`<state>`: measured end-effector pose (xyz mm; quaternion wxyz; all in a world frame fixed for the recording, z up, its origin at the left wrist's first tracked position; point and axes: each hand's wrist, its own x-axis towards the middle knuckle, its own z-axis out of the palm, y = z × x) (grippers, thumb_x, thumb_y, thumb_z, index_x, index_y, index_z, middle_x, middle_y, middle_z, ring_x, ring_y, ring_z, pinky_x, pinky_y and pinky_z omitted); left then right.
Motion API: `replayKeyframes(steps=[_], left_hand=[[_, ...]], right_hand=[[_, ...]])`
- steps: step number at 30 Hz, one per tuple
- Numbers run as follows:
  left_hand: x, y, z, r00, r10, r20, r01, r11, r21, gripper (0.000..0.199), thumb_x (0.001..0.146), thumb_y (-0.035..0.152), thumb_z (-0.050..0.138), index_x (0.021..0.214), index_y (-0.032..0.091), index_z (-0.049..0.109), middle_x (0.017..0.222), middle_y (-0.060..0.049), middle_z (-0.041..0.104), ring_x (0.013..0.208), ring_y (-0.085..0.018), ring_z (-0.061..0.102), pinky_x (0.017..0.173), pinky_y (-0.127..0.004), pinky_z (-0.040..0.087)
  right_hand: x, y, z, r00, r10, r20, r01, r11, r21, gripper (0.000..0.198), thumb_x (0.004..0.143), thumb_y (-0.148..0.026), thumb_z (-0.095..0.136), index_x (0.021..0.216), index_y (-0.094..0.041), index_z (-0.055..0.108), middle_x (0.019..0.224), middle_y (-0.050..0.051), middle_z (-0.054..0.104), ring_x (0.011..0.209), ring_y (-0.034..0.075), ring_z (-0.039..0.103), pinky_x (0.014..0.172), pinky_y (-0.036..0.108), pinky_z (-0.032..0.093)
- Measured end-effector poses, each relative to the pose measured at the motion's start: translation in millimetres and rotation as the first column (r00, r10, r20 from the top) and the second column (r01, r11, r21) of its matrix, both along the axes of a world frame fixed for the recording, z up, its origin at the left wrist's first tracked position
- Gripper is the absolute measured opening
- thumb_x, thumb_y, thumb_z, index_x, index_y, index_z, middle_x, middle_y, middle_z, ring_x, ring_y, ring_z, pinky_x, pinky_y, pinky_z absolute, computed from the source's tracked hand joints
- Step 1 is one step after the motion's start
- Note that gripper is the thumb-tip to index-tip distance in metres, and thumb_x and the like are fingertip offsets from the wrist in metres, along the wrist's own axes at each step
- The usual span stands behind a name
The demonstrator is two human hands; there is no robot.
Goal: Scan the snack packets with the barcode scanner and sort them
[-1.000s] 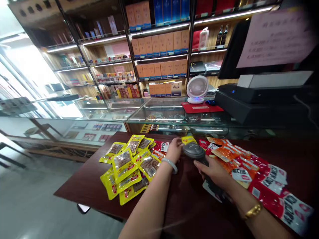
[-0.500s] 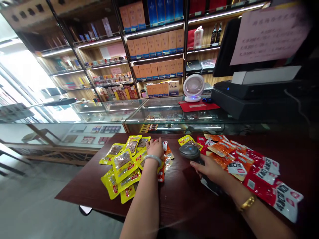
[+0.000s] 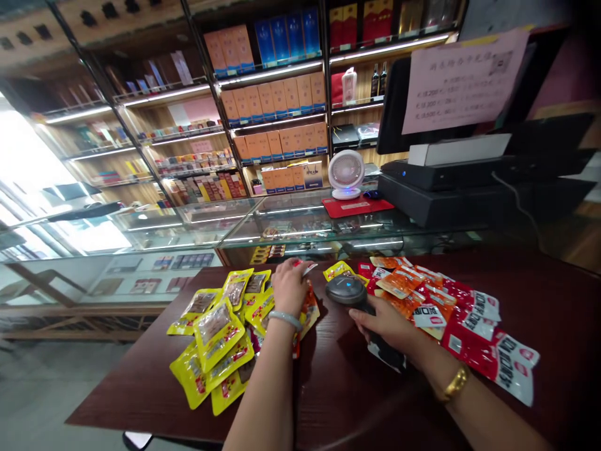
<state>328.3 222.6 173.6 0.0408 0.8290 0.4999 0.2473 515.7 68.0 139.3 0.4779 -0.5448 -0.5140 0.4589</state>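
Observation:
My left hand (image 3: 288, 291), with a pale bangle at its wrist, is closed on a red-and-white snack packet (image 3: 308, 268) whose edge sticks out past my fingers. Yellow snack packets (image 3: 218, 335) lie in an overlapping heap to the left of it. Beneath and beside the hand are orange packets (image 3: 310, 311), partly covered. My right hand (image 3: 389, 324) is wrapped round the handle of a black barcode scanner (image 3: 346, 289), its head pointing left with a small blue light on top. Orange packets (image 3: 401, 282) and red-and-white packets (image 3: 488, 351) are spread to the right of the scanner.
Everything lies on a dark wooden table (image 3: 154, 351). Behind it runs a glass display counter (image 3: 282, 219) bearing a white fan (image 3: 346, 172) on a red mat (image 3: 359, 208). A monitor with a paper sign (image 3: 462, 81) stands at right. Stocked shelves (image 3: 277, 150) line the back.
My left hand has closed on a red-and-white packet and raised its edge slightly. The right hand still holds the scanner. The whole view has shifted a little to the right.

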Motion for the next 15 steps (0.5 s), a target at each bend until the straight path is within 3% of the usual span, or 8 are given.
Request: replayKeyframes(steps=[2,5,10,15], left_hand=[[0.7,-3.7,4.5,0.994,-0.018,0.108,0.013,0.999,0.048,0.047,0.087,0.018,0.055,0.127,0.04,0.066,0.127,-0.003,0.061,0.114,-0.022,0.057,0.102,-0.033,0.044],[3.7,-4.6,1.4,0.955,-0.149,0.258,0.15,0.989,0.015,0.045,0.088,0.017,0.056,0.125,0.039,0.068,0.12,-0.002,0.061,0.103,-0.016,0.062,0.092,-0.027,0.05],[16.6,-4.4,-12.5,0.837,-0.422,0.348,0.441,0.897,0.026,0.047,0.084,0.003,0.051,0.108,0.033,0.077,0.126,-0.002,0.063,0.109,-0.016,0.063,0.099,-0.028,0.05],[23.8,-11.3,-11.6,0.844,-0.385,0.375,0.409,0.912,0.016,0.042,0.083,0.001,0.051,0.098,0.03,0.079,0.122,-0.004,0.065,0.111,-0.018,0.063,0.098,-0.032,0.052]], right_hand=[[3.5,-0.7,2.7,0.992,0.002,-0.13,-0.004,1.0,-0.009,0.046,0.08,-0.063,0.069,0.083,-0.02,0.055,0.058,-0.005,0.059,0.044,0.011,0.055,0.046,0.024,0.042],[10.7,-2.4,10.9,0.958,-0.039,-0.285,0.039,0.999,-0.006,0.052,0.076,-0.067,0.07,0.091,-0.02,0.055,0.058,-0.006,0.057,0.041,0.01,0.052,0.043,0.024,0.04],[23.1,-4.6,24.0,0.944,-0.128,-0.305,0.139,0.99,0.014,0.053,0.073,-0.066,0.072,0.089,-0.018,0.057,0.058,-0.005,0.058,0.041,0.011,0.053,0.042,0.023,0.04],[30.9,-3.4,21.8,0.951,-0.194,-0.24,0.205,0.978,0.022,0.05,0.076,-0.065,0.07,0.081,-0.017,0.059,0.056,-0.004,0.058,0.043,0.011,0.053,0.043,0.023,0.04]])
